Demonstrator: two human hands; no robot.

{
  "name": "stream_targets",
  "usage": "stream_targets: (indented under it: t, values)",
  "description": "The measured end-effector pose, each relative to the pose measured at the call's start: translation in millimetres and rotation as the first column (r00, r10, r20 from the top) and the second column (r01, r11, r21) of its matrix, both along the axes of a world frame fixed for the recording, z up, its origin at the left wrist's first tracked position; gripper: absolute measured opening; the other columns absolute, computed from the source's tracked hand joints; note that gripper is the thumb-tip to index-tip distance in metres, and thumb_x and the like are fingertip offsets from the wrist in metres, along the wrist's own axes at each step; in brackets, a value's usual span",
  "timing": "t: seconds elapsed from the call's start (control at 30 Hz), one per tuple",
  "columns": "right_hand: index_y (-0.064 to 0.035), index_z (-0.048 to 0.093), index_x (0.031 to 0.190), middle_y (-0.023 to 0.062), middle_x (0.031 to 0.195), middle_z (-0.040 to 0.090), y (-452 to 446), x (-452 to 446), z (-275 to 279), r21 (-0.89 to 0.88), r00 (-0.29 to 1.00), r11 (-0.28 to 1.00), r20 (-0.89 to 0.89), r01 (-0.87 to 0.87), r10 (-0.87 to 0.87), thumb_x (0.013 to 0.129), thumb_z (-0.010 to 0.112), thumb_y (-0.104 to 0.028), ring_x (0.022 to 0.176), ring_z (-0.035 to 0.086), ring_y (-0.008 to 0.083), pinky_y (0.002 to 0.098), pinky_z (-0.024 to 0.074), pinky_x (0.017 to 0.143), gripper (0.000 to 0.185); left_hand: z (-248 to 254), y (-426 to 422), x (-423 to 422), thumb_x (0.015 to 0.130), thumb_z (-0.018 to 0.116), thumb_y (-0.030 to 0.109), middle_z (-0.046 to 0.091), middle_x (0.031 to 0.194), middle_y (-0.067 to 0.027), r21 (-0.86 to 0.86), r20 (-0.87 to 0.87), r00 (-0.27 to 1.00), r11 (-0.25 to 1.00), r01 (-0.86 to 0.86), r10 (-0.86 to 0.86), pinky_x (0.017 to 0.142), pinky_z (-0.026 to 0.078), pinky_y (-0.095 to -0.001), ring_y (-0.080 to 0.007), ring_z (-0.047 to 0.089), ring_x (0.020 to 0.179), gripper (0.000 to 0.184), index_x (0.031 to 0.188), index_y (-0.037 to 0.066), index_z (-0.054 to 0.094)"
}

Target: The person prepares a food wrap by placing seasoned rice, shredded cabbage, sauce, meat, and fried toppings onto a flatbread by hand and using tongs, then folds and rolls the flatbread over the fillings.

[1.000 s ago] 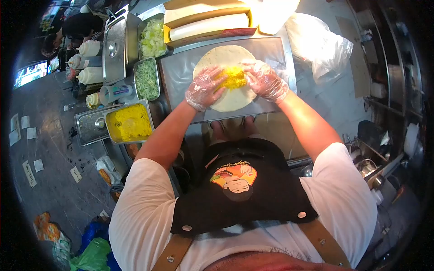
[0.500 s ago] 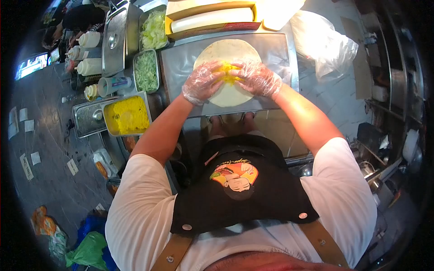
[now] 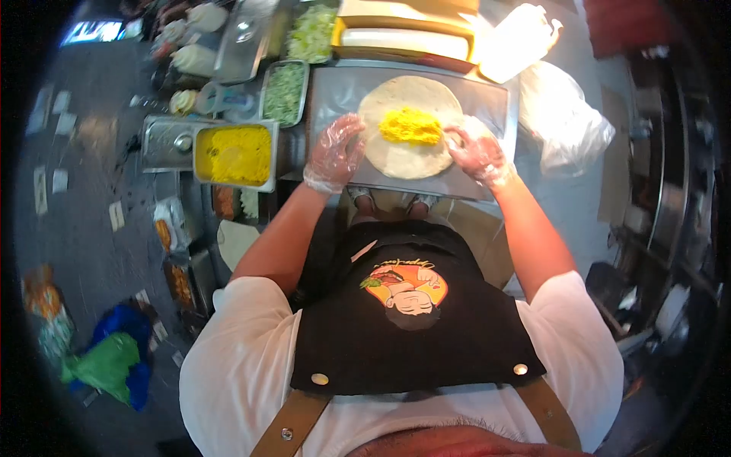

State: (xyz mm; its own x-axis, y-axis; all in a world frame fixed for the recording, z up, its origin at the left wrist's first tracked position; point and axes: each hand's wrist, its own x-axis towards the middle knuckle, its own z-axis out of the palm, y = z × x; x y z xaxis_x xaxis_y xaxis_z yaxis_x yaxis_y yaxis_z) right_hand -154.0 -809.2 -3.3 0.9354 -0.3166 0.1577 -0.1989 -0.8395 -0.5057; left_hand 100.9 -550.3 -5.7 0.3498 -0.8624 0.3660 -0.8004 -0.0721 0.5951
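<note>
A round flatbread (image 3: 410,164) lies flat on the metal work surface (image 3: 327,91). On its middle sits a mound of yellow, rice-like filling (image 3: 411,126), spread sideways. Both hands wear clear plastic gloves. My left hand (image 3: 337,152) hovers at the flatbread's left edge, its fingers apart and holding nothing. At the right edge, close to the end of the filling, is my right hand (image 3: 480,152). Its fingers are bent but parted, with nothing visible in them. Whether its fingertips touch the flatbread, I cannot tell.
A metal pan of yellow filling (image 3: 234,152) stands on the left. Behind it are trays of shredded greens (image 3: 285,93) and chopped lettuce (image 3: 312,34). A boxed roll (image 3: 403,39) lies at the back, several squeeze bottles (image 3: 194,59) at back left, a plastic bag (image 3: 567,118) on the right.
My hands have parted from around the yellow filling and moved outward to either side of the flatbread. The filling now lies uncovered. The camera view has shifted.
</note>
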Motion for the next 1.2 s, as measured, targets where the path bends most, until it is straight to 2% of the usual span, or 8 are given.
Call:
stream_targets:
  t: [0.1,0.2,0.33,0.4,0.47,0.7,0.83,1.2]
  values:
    - [-0.0057,0.076,0.112,0.0176,0.111,0.075,13.4,15.0,44.7,0.342,0.991,0.932,-0.104,0.120,-0.089,0.098,0.073,-0.018,0.101,0.073,0.0387,0.0475,0.0586,0.092,0.019,22.1,47.8,-10.0,0.099,0.075,0.007,0.075,0.121,-0.0171,-0.036,-0.122,0.978,0.984,-0.175,0.170,0.099,0.058,-0.0439,-0.0353,0.073,0.111,0.024,0.123,0.005,0.074]
    - [-0.0056,0.075,0.116,0.0207,0.110,0.076,16.3,54.2,48.5,0.313,0.938,0.949,-0.337,0.031,0.080,0.101,0.068,-0.027,0.101,0.074,0.0400,0.0477,0.0582,0.092,0.028,31.2,88.4,-25.5,0.102,0.073,0.008,0.076,0.115,-0.0160,0.118,-0.471,0.814,0.939,-0.323,0.339,0.093,0.060,-0.0387,-0.0289,0.076,0.103,0.018,0.120,0.003,0.074]
    - [-0.0049,0.075,0.120,0.0229,0.113,0.076,49.9,150.9,75.0,0.295,0.903,0.954,-0.392,-0.056,0.174,0.099,0.066,-0.030,0.106,0.074,0.0411,0.0484,0.0578,0.096,0.033,36.0,130.1,-18.0,0.107,0.071,0.011,0.076,0.108,-0.0120,0.129,-0.530,0.763,0.924,-0.359,0.370,0.088,0.060,-0.0342,-0.0197,0.075,0.096,0.018,0.120,0.000,0.074]
    - [-0.0049,0.073,0.126,0.0227,0.120,0.073,74.3,207.8,62.7,0.199,0.948,0.961,-0.214,-0.193,0.234,0.096,0.067,-0.025,0.114,0.072,0.0410,0.0487,0.0572,0.100,0.037,43.4,148.5,-10.4,0.109,0.069,0.011,0.076,0.108,-0.0105,0.157,-0.614,0.691,0.917,-0.368,0.382,0.088,0.060,-0.0331,-0.0170,0.074,0.097,0.019,0.123,-0.001,0.074]
    - [-0.0096,0.064,0.144,0.0233,0.140,0.066,90.5,273.4,41.6,0.113,0.914,0.932,-0.185,-0.344,0.360,0.090,0.075,-0.020,0.131,0.064,0.0431,0.0490,0.0551,0.107,0.056,42.6,167.9,0.5,0.110,0.068,0.010,0.077,0.107,-0.0104,0.183,-0.706,0.595,0.911,-0.370,0.384,0.089,0.060,-0.0326,-0.0166,0.074,0.097,0.019,0.124,-0.001,0.073]
    - [-0.0113,0.067,0.141,0.0230,0.139,0.068,155.2,402.6,22.1,-0.110,0.792,0.886,-0.508,-0.451,0.340,0.060,0.094,-0.001,0.130,0.068,0.0429,0.0484,0.0570,0.109,0.087,65.2,238.8,44.6,0.111,0.066,0.012,0.077,0.105,-0.0103,0.218,-0.843,0.355,0.860,-0.461,0.404,0.091,0.059,-0.0320,-0.0155,0.073,0.095,0.020,0.125,-0.002,0.071]
    - [-0.0093,0.071,0.131,0.0231,0.131,0.071,158.0,410.9,10.9,-0.162,0.779,0.844,-0.502,-0.511,0.375,0.074,0.088,-0.006,0.127,0.070,0.0429,0.0511,0.0577,0.105,0.059,60.5,268.6,67.6,0.112,0.066,0.015,0.078,0.104,-0.0103,0.210,-0.875,0.297,0.851,-0.481,0.383,0.091,0.059,-0.0321,-0.0157,0.072,0.095,0.022,0.124,-0.003,0.071]
    - [-0.0140,0.073,0.140,0.0247,0.140,0.070,145.0,430.4,-7.1,0.077,0.812,0.964,-0.524,-0.255,0.257,0.092,0.073,-0.021,0.127,0.070,0.0405,0.0457,0.0545,0.111,0.048,55.7,286.6,106.4,0.111,0.067,0.015,0.078,0.105,-0.0112,0.199,-0.918,0.218,0.861,-0.468,0.331,0.086,0.059,-0.0314,-0.0160,0.073,0.091,0.020,0.120,-0.002,0.072]
